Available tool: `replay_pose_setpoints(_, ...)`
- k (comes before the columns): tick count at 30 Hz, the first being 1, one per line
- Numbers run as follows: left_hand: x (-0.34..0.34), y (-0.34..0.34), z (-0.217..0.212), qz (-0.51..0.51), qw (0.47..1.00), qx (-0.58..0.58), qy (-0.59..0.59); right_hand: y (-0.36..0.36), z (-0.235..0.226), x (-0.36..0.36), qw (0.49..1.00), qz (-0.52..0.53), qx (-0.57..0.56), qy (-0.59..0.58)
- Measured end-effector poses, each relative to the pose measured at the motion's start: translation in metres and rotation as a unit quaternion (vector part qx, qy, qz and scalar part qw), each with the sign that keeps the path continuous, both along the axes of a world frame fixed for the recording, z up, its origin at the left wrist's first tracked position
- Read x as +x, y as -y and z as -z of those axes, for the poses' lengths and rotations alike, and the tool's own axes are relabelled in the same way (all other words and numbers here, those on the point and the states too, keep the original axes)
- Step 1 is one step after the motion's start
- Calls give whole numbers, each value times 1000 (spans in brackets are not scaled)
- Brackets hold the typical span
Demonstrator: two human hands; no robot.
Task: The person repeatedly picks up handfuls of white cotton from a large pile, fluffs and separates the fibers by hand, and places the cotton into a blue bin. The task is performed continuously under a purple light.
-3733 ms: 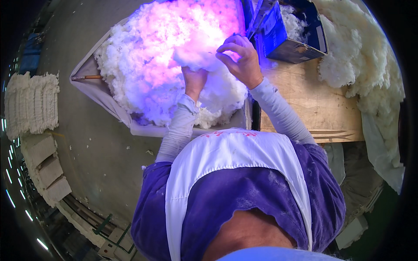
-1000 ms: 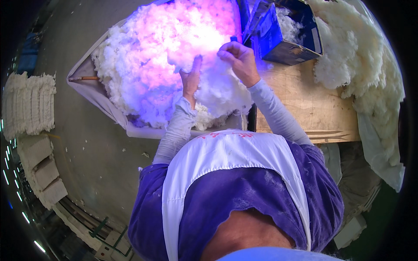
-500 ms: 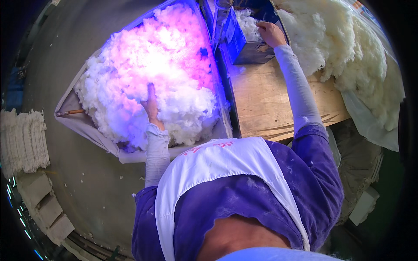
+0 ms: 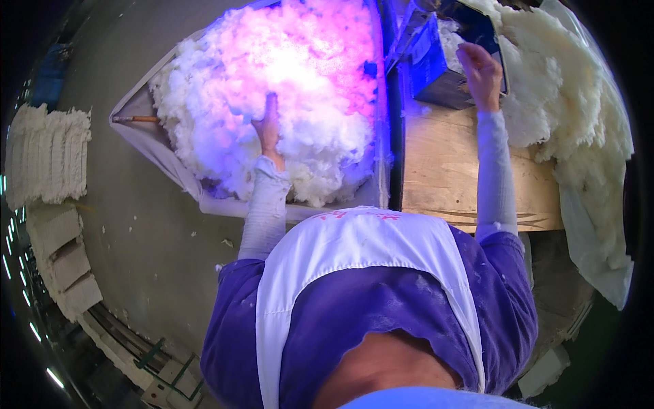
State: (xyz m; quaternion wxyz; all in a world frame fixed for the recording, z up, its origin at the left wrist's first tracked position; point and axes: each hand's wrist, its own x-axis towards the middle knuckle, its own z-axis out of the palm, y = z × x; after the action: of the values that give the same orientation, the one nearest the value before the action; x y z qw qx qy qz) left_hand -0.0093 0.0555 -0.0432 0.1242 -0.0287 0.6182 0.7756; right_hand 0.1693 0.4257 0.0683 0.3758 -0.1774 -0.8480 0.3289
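A heap of loose white fibre (image 4: 320,146), lit pink and violet, fills a cloth-sided bin (image 4: 153,146). My left hand (image 4: 270,129) rests on the heap, open, with a finger stretched forward and the thumb out to the side; the fibre hides part of it. At the upper right, a blue box (image 4: 434,65) stands on a wooden board and holds some white fibre (image 4: 449,39). Over the box's right side is my right hand (image 4: 482,75), its fingers bent and drawn together. Whatever is between those fingertips is too small to make out.
The wooden board (image 4: 470,167) lies right of the bin, past a dark edge. Cream-coloured batting (image 4: 565,88) hangs over plastic sheeting at the far right. Stacked fibre slabs (image 4: 48,153) stand at the left. A wooden rod (image 4: 136,119) pokes from the bin's left corner.
The whole view has shifted, so the bin and box appear further right and higher. My right hand has drawn back from the fibre in the box; my left hand stays on the heap.
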Motion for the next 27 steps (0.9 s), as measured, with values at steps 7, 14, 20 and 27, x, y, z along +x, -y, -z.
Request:
replay_pose_setpoints(7, 13, -11, -41, 16, 983, -166, 73, 129, 48, -9, 939, -198, -270, 75)
replay_pose_setpoints(14, 1, -14, 33, -18, 998, -53, -2, 211, 80, -2, 889, -336, -195, 243)
replay_pose_setpoints(20, 23, 12, 52, -15, 980, -157, 119, 188, 95, 7, 897, -210, -319, 224)
replay_pose_setpoints(27, -28, 49, -17, -74, 982, 86, 153, 154, 93, 36, 877, -182, -421, 141)
